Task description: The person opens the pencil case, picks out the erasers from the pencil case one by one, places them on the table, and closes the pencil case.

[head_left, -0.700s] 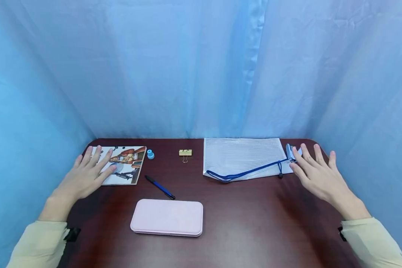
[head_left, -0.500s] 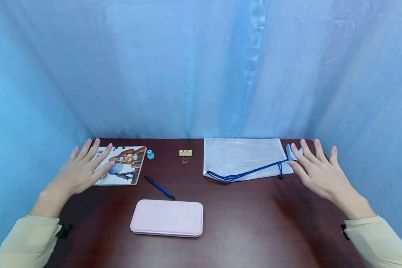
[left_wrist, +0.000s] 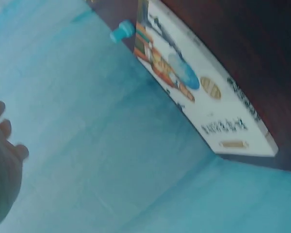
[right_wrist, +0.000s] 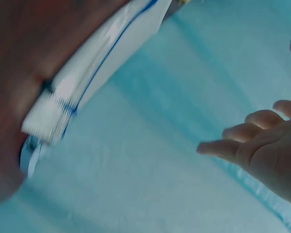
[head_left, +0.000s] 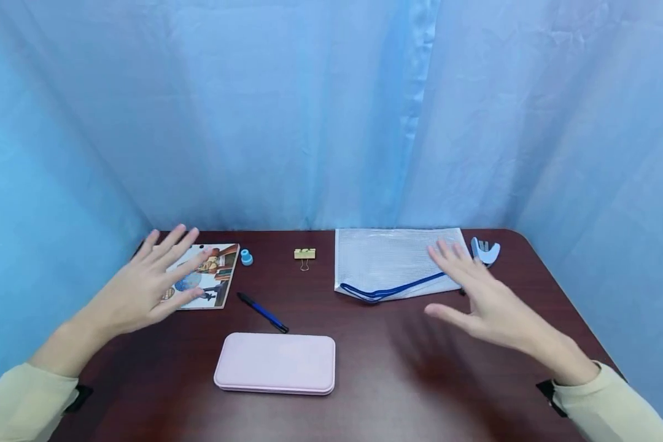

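My left hand (head_left: 149, 285), fingers spread, hovers over the left part of a picture-covered book (left_wrist: 203, 92), hiding some of its cover. My right hand (head_left: 488, 298) is raised with fingers straight and thumb apart, overlapping the lower right of a white mesh zip pouch (head_left: 392, 261) with a blue cord. Both hands hold nothing. Just beyond the right hand lies a light blue and white curved object (head_left: 485, 252), partly in view beside the pouch. A pink case (head_left: 276, 363) lies shut on the table between the hands, nearer to me.
A blue pen (head_left: 263, 312) with black ends lies behind the pink case. A small light blue stepped object (head_left: 246, 257) stands beside the book, and a yellow binder clip (head_left: 304, 258) lies at the back middle. Blue curtains (head_left: 287, 110) enclose the dark table (head_left: 398, 393).
My right hand has swung left and inward from the table's right side, uncovering the light blue and white object. The left hand has shifted slightly right over the book.
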Demonstrator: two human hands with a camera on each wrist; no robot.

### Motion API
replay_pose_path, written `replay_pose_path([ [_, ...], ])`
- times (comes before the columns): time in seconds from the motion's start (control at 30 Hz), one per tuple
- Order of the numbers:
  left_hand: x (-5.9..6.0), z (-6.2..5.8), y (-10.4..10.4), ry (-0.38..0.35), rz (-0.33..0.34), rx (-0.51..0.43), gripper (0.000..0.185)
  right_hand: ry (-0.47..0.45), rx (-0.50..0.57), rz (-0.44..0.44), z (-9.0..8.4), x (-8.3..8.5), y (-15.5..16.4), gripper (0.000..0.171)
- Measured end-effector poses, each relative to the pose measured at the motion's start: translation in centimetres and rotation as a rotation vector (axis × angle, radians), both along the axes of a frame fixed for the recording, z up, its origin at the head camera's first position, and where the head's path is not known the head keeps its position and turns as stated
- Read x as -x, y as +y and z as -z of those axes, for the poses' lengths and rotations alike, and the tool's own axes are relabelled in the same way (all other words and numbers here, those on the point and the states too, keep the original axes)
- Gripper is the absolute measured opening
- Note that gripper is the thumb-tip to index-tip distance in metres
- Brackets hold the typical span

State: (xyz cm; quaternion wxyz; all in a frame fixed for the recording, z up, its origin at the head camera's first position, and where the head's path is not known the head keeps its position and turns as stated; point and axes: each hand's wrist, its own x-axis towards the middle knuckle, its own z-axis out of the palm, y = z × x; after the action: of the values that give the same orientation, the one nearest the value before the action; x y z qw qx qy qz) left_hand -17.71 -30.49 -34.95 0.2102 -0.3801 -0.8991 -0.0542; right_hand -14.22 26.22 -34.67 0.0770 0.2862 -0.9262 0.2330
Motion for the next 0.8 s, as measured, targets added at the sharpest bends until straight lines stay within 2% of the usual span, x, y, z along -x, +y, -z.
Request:
replay_pose_path([
  [0.13, -0.5, 1.4, 1.7, 0.074, 0.217, -0.151, 0.063, -0.044, 0.032, -0.052, 1.1, -1.0, -2.6, 0.096],
  [0.23, -1.1, 2.9, 2.8, 0.044, 0.281, -0.233, 0.06, -0.089, 0.08, -0.119, 2.5, -1.3, -4.5, 0.098],
  [0.3, -1.4, 4.0, 3.2, -0.009, 0.266, -0.246, 0.062, -0.123, 0.139, -0.168, 3.6, -1.2, -5.7, 0.099],
  [0.4, -1.8, 5.6, 3.5, -0.113, 0.196, -0.221, 0.074, -0.182, 0.216, -0.226, 5.2, -1.2, -7.3, 0.1],
  [0.57, -2.7, 8.1, 3.7, -0.369, 0.08, -0.147, 0.092, -0.354, 0.289, -0.273, 7.5, -1.5, -9.5, 0.101],
  [0.67, -3.1, 9.2, 3.9, -0.495, 0.046, -0.128, 0.098, -0.451, 0.264, -0.256, 8.5, -1.6, -10.6, 0.105],
  [0.8, -3.3, 9.9, 4.2, -0.554, 0.068, -0.116, 0.101, -0.502, 0.181, -0.248, 9.5, -1.4, -12.2, 0.107],
])
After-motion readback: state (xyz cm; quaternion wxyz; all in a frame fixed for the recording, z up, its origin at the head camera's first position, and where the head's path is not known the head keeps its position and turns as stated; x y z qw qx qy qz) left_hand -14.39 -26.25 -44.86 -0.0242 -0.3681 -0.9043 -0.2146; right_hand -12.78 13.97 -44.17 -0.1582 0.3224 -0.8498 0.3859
